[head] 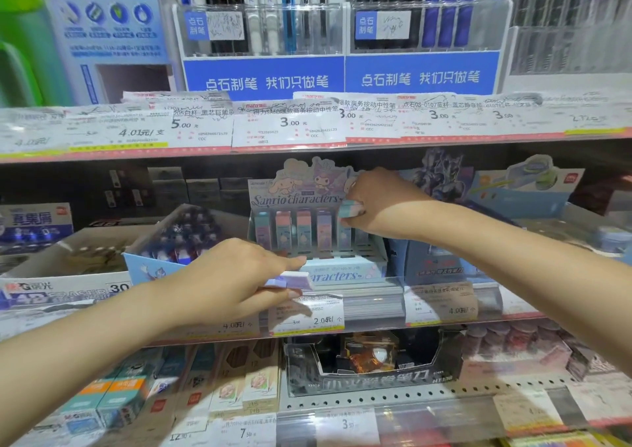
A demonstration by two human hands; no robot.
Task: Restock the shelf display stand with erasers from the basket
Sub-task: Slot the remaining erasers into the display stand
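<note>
Restocking was partway: stand (318, 238) held a back row; right hand (372, 204) pinched an eraser (349, 208) at its 2 o'clock, left hand (239, 275) gripped another (290, 281) at 6.

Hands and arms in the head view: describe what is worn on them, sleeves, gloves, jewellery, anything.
Nothing is worn on either. The left hand and right hand are bare: no gloves, and no rings or watch that show. Both forearms are uncovered right to the frame edges, with no sleeve cuff, bracelet or marking in view.
</note>
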